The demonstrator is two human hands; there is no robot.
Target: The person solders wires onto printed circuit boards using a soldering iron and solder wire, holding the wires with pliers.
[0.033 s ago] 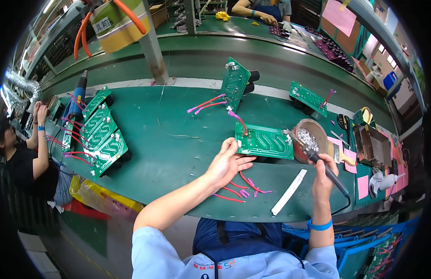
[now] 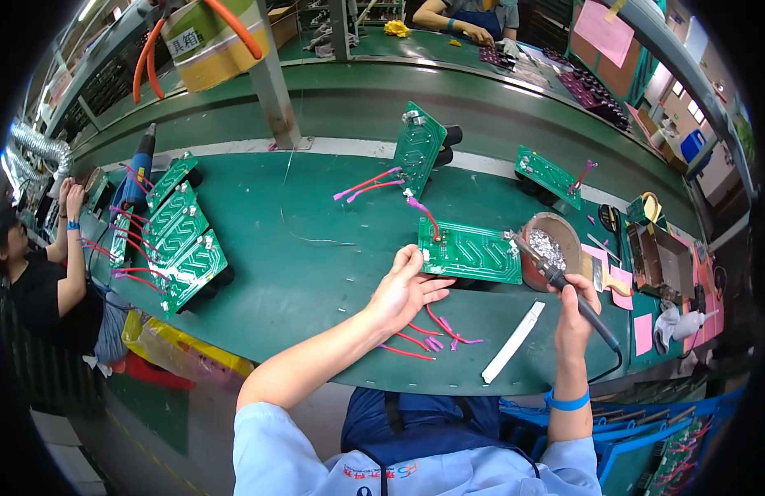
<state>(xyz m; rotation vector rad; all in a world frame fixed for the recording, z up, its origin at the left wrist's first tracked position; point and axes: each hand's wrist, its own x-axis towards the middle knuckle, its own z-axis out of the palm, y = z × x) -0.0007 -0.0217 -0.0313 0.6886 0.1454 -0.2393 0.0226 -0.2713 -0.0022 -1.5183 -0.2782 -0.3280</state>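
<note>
My left hand (image 2: 407, 289) grips the lower left corner of a green circuit board (image 2: 473, 252), thumb on its face and fingers beneath. One red wire (image 2: 430, 221) with a purple end rises from the board's upper left. In my right hand (image 2: 576, 307) is a soldering iron (image 2: 558, 279), its tip touching or very near the board's upper right corner. Just right of the board stands a round pot (image 2: 567, 231) with silvery bits inside. Several loose red wires (image 2: 415, 341) lie below my left hand. A white strip (image 2: 513, 342) rests between my forearms.
Finished-looking boards with red wires (image 2: 184, 248) sit at the left beside a blue hot-air tool (image 2: 141, 165). Two more boards (image 2: 417, 149) stand farther back. A brush (image 2: 610, 279), scissors (image 2: 608, 217) and a box (image 2: 659, 260) are at the right. Another person (image 2: 48, 273) works at far left.
</note>
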